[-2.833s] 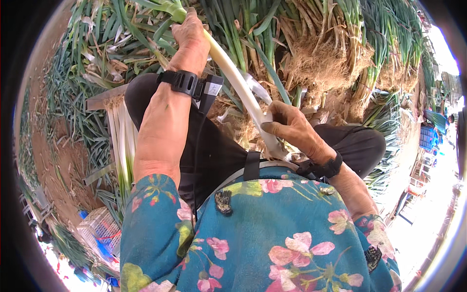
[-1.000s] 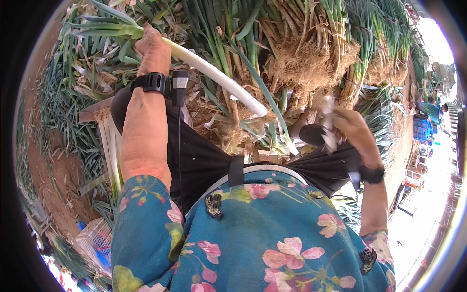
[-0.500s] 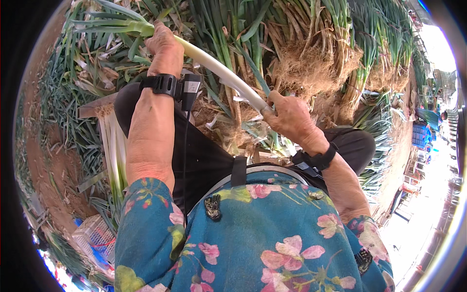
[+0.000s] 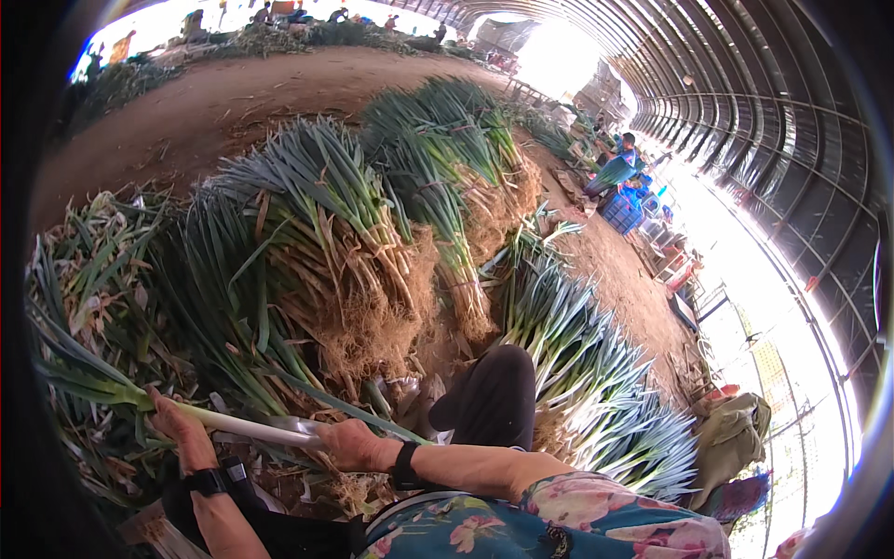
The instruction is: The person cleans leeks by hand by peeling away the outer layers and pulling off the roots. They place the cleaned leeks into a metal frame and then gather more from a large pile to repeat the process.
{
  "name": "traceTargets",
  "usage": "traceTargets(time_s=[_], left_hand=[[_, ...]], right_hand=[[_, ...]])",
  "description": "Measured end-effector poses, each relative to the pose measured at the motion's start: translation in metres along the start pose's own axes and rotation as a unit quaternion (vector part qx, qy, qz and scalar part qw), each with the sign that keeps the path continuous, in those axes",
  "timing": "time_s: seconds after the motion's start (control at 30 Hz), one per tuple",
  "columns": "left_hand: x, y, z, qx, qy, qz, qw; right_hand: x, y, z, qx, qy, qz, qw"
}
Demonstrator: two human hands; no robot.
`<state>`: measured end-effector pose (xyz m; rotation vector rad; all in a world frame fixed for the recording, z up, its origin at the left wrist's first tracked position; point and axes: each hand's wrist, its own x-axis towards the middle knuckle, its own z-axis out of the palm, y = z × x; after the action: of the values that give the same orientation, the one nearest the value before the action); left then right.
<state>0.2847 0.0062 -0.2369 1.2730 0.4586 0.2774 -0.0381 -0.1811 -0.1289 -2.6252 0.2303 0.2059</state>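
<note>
My left hand (image 4: 182, 436) grips a long leek (image 4: 237, 427) where its white stalk meets the green leaves, at the lower left. My right hand (image 4: 346, 443) is closed around the white stalk further to the right, near the root end. The leek lies almost level between both hands, its green leaves (image 4: 79, 377) fanning out to the left. Both wrists wear dark bands. My black-trousered knee (image 4: 494, 396) rises just right of the hands.
Big bundles of leeks with earthy roots (image 4: 372, 326) are heaped in front of me. More trimmed leeks (image 4: 577, 363) lie to the right. A bare dirt path (image 4: 214, 102) runs behind. A person (image 4: 624, 163) with blue crates works far off under the arched tunnel roof.
The view has tilted up from my lap to the heaps ahead. My right hand has slid along the stalk, and the leek now lies nearly level instead of slanting.
</note>
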Motion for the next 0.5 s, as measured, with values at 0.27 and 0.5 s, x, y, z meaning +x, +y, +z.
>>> traceTargets(time_s=[0.27, 0.5], left_hand=[[-0.021, 0.056, -0.010, -0.015, 0.035, -0.051, 0.998], [-0.001, 0.048, -0.011, -0.003, 0.001, -0.011, 1.000]], right_hand=[[0.015, 0.002, 0.039, 0.038, 0.061, 0.028, 0.997], [0.021, 0.036, 0.045, 0.251, 0.148, 0.028, 0.956]])
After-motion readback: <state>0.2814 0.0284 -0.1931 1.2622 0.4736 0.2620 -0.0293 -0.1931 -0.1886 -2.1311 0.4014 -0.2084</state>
